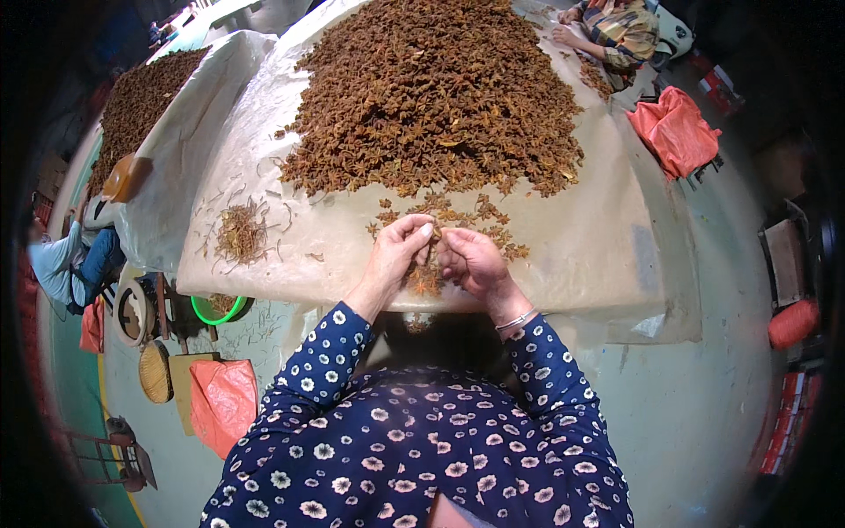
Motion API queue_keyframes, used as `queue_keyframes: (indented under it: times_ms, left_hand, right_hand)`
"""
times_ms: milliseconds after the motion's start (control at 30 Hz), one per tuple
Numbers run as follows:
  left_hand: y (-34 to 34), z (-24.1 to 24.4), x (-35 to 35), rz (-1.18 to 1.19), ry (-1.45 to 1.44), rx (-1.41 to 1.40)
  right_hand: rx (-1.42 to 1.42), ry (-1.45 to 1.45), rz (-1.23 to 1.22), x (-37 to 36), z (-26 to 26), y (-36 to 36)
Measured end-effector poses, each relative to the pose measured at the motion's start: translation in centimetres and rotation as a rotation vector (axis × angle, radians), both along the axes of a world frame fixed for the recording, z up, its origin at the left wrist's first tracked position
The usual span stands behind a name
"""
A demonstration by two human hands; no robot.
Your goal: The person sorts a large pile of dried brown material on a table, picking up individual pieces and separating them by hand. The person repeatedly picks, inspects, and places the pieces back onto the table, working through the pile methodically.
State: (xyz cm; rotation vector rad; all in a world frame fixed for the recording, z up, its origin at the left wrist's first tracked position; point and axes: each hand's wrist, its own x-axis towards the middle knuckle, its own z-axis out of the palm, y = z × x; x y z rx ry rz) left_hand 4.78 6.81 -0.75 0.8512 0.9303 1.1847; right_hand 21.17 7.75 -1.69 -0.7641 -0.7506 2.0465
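My left hand [395, 254] and my right hand [476, 263] meet above the near edge of a sheet-covered table. Their fingertips pinch a small brown piece, apparently star anise [436, 232], mostly hidden by the fingers. Loose star anise pods [426, 282] lie just below the hands, near the table edge. More pods [485, 210] are scattered beyond the fingers. A large heap of dried star anise [436, 99] rises behind them. To the left sits a small pile of thin brown stems [241, 232].
A translucent plastic sheet [574, 264] covers the table. Across it, at the far right, a person [617, 33] handles pods. Another person [63, 264] sits left by a second heap [142, 109]. A green-rimmed basin [214, 320], a wicker basket [155, 371] and red sacks [224, 402] are lower left.
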Motion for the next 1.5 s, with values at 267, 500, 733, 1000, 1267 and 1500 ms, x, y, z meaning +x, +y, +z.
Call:
queue_keyframes:
  times_ms: [267, 500, 733, 1000, 1267, 1500]
  left_hand:
    - [-1.3, 0.7, -0.8, -0.108, 0.164, 0.024]
    - [-1.3, 1.3, -1.0, -0.181, 0.943, 0.527]
    - [-0.1, 0.1, -0.7, -0.609, 0.874, 0.642]
    - [1.2, -0.1, -2.5, -0.28, 0.976, 0.553]
    - [1.3, -1.0, -4.6, 0.049, 0.99, 0.449]
    - [1.6, 1.1, -2.3, -0.015, 1.024, 0.456]
  right_hand:
    - [0.12, -0.012, -0.002, -0.9, 0.8, -1.3]
    - [0.423, -0.444, 0.261, 1.7, 1.3, -0.1]
    - [0.667, -0.943, 0.866, 6.5, 2.2, 3.3]
    - [0.795, -0.926, 0.411, -1.5, 10.0, 8.0]
    - [1.02, -1.967, 0.125, 3.0, -0.7, 12.3]
    - [0.685, -1.189, -0.194, 7.3, -3.2, 9.6]
